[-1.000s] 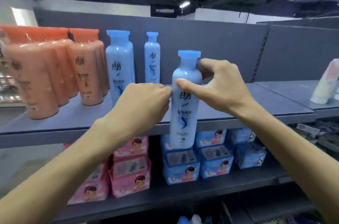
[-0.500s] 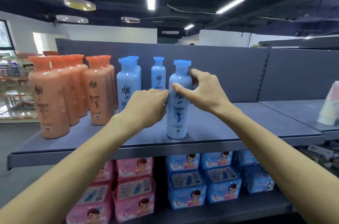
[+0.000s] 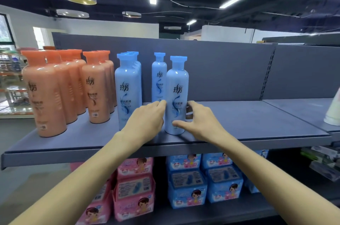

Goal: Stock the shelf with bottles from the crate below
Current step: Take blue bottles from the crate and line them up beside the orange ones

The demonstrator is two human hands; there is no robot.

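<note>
Head view: blue bottle upright on shelf, flanked by left hand w/ curled fingers touching and right hand loosely cupped round base; blue row beside, orange bottles further left.

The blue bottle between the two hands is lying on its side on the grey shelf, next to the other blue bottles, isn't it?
Not quite. The head view shows the blue bottle standing upright on the grey shelf, cap up, not lying on its side. The rest holds: it is between the left hand and the right hand, next to the other blue bottles.
</note>
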